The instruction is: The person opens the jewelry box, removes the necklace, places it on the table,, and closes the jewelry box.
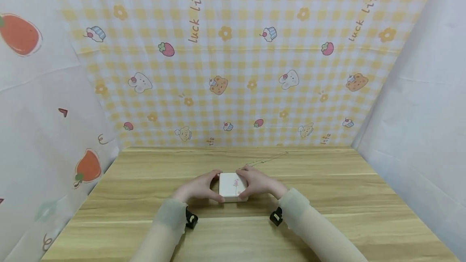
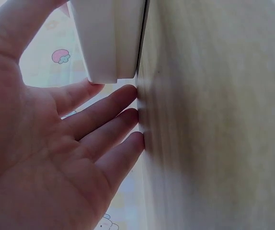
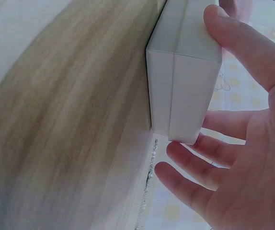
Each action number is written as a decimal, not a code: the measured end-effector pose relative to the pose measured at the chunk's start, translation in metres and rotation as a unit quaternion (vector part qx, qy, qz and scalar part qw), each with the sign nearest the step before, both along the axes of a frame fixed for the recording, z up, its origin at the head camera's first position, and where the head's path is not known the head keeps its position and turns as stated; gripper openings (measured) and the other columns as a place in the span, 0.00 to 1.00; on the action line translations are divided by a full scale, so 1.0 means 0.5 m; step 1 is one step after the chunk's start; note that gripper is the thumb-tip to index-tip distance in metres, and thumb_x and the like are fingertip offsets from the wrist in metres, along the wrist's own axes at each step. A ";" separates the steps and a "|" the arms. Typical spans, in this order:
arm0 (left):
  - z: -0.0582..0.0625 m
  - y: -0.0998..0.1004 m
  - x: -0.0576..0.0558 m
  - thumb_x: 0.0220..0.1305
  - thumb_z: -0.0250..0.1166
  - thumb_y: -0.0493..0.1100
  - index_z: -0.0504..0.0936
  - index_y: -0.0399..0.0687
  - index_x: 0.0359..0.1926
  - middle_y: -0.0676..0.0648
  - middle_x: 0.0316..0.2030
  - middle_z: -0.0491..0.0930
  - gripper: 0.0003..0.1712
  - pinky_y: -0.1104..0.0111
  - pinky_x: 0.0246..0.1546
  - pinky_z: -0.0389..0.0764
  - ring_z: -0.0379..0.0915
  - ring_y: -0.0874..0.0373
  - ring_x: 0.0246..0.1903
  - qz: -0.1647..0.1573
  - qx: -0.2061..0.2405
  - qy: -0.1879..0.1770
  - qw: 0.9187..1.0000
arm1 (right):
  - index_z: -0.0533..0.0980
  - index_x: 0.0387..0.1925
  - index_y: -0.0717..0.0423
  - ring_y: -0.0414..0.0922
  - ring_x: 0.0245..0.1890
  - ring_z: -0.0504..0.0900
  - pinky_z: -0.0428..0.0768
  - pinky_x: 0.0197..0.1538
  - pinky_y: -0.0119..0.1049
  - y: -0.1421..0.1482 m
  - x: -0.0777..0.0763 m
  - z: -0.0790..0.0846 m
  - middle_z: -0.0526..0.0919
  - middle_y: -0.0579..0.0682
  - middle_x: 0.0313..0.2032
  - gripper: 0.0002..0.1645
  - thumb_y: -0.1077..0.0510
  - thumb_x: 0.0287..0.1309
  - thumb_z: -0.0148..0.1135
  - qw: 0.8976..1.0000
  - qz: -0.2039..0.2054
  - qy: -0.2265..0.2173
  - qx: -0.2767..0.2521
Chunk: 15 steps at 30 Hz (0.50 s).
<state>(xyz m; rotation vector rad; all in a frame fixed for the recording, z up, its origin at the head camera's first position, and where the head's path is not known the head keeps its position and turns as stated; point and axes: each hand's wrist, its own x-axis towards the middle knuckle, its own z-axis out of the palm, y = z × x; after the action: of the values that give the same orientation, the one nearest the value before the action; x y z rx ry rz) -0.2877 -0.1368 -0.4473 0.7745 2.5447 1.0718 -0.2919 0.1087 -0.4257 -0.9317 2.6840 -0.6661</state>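
Observation:
A small white square box (image 1: pixel 227 186) with a pink flower printed on top lies on the wooden table. My left hand (image 1: pixel 199 187) pinches its left side, thumb at the near corner and index finger at the far one; the other fingers (image 2: pixel 111 129) spread below it in the left wrist view. From the opposite side my right hand (image 1: pixel 260 183) grips it, its thumb (image 3: pixel 243 45) on the near face. A seam between lid and base runs along the box wall (image 3: pixel 190 91) in the right wrist view. Behind the box lies a thin chain (image 1: pixel 263 161).
The wooden table (image 1: pixel 164 161) stretches to both sides. A yellow checked cloth (image 1: pixel 233 60) with printed cartoons hangs at the back. White cloths hang at the left (image 1: pixel 43 92) and right (image 1: pixel 418 112). Each wrist wears a black camera mount (image 1: pixel 191 218).

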 end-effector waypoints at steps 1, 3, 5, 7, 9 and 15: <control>0.001 0.000 0.000 0.44 0.79 0.53 0.60 0.35 0.69 0.38 0.63 0.68 0.57 0.49 0.64 0.60 0.62 0.45 0.64 0.000 0.000 0.001 1.000 | 0.62 0.68 0.67 0.53 0.57 0.70 0.72 0.56 0.47 0.000 0.000 0.000 0.66 0.61 0.63 0.55 0.49 0.43 0.77 1.000 0.000 -0.001 -0.001; 0.001 0.000 0.000 0.44 0.79 0.53 0.60 0.35 0.69 0.38 0.63 0.69 0.56 0.50 0.64 0.60 0.63 0.45 0.63 -0.001 -0.001 0.003 1.000 | 0.61 0.68 0.67 0.52 0.56 0.70 0.72 0.56 0.47 0.001 -0.001 -0.001 0.66 0.61 0.63 0.55 0.49 0.43 0.77 1.000 0.001 -0.002 -0.003; 0.002 0.000 0.000 0.44 0.79 0.53 0.61 0.35 0.69 0.39 0.62 0.69 0.56 0.50 0.63 0.61 0.63 0.46 0.63 -0.003 -0.002 0.005 1.000 | 0.61 0.68 0.68 0.52 0.56 0.70 0.72 0.55 0.47 0.001 -0.002 -0.001 0.66 0.60 0.63 0.55 0.49 0.43 0.77 1.000 0.002 -0.003 -0.004; 0.002 0.000 0.000 0.45 0.79 0.53 0.61 0.35 0.69 0.39 0.62 0.69 0.56 0.50 0.63 0.61 0.63 0.46 0.63 -0.004 -0.002 0.006 1.000 | 0.61 0.68 0.68 0.51 0.55 0.70 0.72 0.55 0.46 0.002 -0.002 -0.002 0.66 0.60 0.62 0.55 0.49 0.43 0.77 1.000 0.002 -0.004 -0.005; 0.001 -0.001 -0.001 0.45 0.79 0.52 0.60 0.35 0.69 0.39 0.62 0.69 0.56 0.50 0.64 0.61 0.63 0.46 0.63 -0.004 -0.002 0.007 1.000 | 0.62 0.68 0.67 0.51 0.55 0.70 0.72 0.55 0.46 0.002 -0.003 -0.002 0.67 0.60 0.62 0.55 0.49 0.43 0.77 1.000 0.001 -0.005 -0.006; 0.000 -0.002 0.000 0.46 0.78 0.53 0.58 0.34 0.70 0.38 0.64 0.67 0.57 0.51 0.64 0.60 0.61 0.46 0.64 0.002 -0.008 0.003 1.000 | 0.63 0.68 0.67 0.51 0.55 0.71 0.72 0.56 0.47 0.000 -0.005 -0.003 0.67 0.60 0.62 0.55 0.48 0.43 0.78 1.000 -0.006 -0.011 -0.010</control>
<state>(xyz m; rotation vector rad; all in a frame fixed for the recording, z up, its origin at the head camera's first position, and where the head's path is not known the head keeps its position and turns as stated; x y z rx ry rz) -0.2877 -0.1375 -0.4471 0.7684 2.5581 1.0499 -0.2944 0.1088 -0.4271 -0.9096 2.6709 -0.7034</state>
